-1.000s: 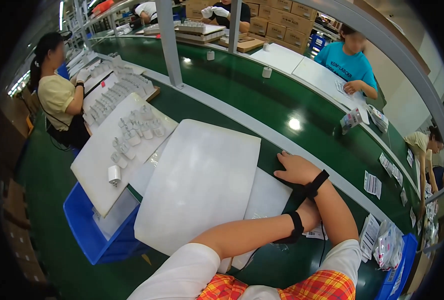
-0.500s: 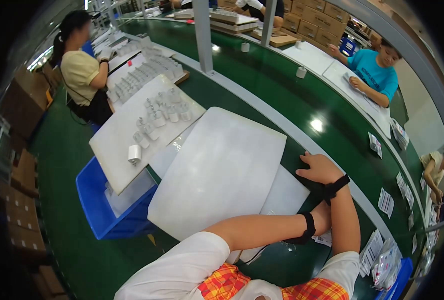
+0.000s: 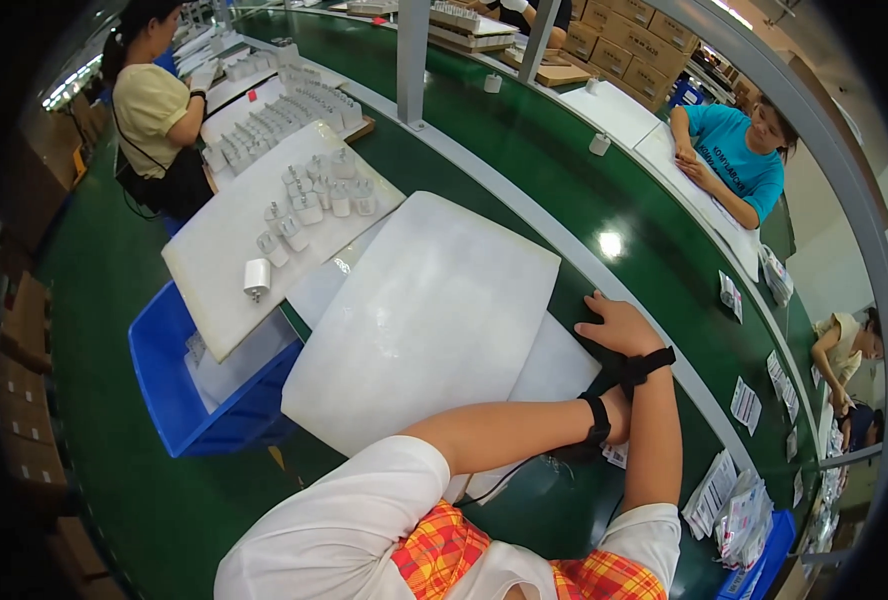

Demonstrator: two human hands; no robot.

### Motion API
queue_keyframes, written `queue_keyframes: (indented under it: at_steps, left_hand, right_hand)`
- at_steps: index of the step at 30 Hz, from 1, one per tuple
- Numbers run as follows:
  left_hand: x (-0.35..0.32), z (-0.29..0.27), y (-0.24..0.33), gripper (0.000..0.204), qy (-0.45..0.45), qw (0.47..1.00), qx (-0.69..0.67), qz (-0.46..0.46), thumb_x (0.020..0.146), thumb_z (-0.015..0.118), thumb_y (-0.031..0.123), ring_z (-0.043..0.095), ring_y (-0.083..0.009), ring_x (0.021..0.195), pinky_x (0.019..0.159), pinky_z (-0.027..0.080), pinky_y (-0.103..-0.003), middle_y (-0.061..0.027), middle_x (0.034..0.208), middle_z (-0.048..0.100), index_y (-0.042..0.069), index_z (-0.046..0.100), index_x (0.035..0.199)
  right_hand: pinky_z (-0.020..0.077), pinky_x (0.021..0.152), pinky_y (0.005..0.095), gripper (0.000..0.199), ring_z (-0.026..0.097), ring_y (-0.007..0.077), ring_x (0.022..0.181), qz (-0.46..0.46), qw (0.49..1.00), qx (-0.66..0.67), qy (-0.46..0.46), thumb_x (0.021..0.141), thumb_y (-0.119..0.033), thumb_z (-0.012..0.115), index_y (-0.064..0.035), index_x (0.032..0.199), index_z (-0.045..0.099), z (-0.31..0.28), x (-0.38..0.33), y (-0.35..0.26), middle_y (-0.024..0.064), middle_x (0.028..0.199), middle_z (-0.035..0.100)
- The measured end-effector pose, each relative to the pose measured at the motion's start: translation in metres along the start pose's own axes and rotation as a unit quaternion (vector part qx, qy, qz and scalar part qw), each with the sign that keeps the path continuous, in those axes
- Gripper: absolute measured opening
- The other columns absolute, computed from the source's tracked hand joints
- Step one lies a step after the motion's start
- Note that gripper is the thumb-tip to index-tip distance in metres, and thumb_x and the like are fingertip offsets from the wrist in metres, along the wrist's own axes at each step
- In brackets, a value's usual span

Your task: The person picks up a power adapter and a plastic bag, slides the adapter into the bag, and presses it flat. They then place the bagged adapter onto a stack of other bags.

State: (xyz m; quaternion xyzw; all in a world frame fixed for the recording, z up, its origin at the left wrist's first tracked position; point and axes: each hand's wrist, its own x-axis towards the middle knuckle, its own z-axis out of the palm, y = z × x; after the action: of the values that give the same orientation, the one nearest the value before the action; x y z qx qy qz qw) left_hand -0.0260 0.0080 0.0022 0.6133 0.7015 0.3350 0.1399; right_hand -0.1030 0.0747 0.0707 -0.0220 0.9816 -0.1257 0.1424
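My arms are crossed, each wrist in a black band. My right hand (image 3: 621, 326) lies by the grey rail with its fingers spread, holding nothing. My left hand (image 3: 618, 414) is tucked under the right forearm; its fingers are hidden. In front of me a large blank white board (image 3: 424, 320) lies over other white sheets, left of my hands. Beyond its left corner, a second white board (image 3: 209, 275) carries several white plug adapters (image 3: 294, 225). One adapter (image 3: 257, 278) lies on its side nearest me.
A blue bin (image 3: 179, 400) stands below the adapter board. A grey post (image 3: 413, 65) and the curved rail (image 3: 524, 215) border the green conveyor (image 3: 564, 170). Packaged items (image 3: 744, 520) lie at right above a blue tray. Co-workers sit or stand at left (image 3: 154, 110) and right (image 3: 739, 160).
The whole view has shifted slightly, with the scene sliding left and up. My crossed arms keep their pose. The person in blue has brought both hands together.
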Motion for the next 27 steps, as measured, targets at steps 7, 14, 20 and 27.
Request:
queue_keyframes:
  at_steps: [7,14,20,27]
  left_hand:
    - [-0.007,0.001,0.002,0.033,0.031,0.999,0.033,-0.001,0.088,0.05,0.017,0.05,-0.0343,0.122,0.105,0.036,-0.043,-0.0169,0.128,0.058,0.008,0.064,0.117]
    - [-0.005,-0.003,0.007,0.032,0.039,0.999,-0.014,0.001,0.087,0.051,0.016,0.05,-0.0342,0.121,0.104,0.037,-0.043,-0.0166,0.127,0.059,0.008,0.065,0.115]
    - [-0.001,0.011,0.004,0.031,0.026,0.991,0.134,0.012,0.085,0.054,0.012,0.052,-0.0332,0.119,0.102,0.038,-0.043,-0.0166,0.124,0.061,0.008,0.065,0.114]
    - [0.002,0.0,0.009,0.022,0.082,0.997,0.017,0.004,0.083,0.056,0.008,0.057,-0.0346,0.11,0.097,0.042,-0.043,-0.0194,0.112,0.064,0.003,0.066,0.102]
  right_hand:
    - [0.0394,0.105,0.0367,0.067,0.049,0.0351,0.127,0.012,0.999,0.049,0.004,0.081,-0.042,0.063,-0.0031,0.134,0.052,0.005,0.001,0.007,0.0201,0.141,0.046]
    - [0.0405,0.104,0.0371,0.062,0.051,0.0352,0.125,0.023,0.998,0.053,0.004,0.083,-0.038,0.062,-0.0031,0.133,0.053,0.001,0.0,0.004,0.0194,0.141,0.046]
    - [0.0444,0.098,0.0393,0.056,0.056,0.0381,0.114,-0.01,0.999,0.032,-0.001,0.084,-0.036,0.061,-0.0018,0.128,0.057,-0.003,-0.001,0.006,0.0218,0.136,0.05]
    - [0.0495,0.086,0.0433,0.047,0.062,0.04,0.095,-0.016,0.999,-0.029,0.013,0.082,-0.037,0.06,0.0016,0.108,0.067,-0.013,0.009,-0.002,0.0245,0.107,0.065]
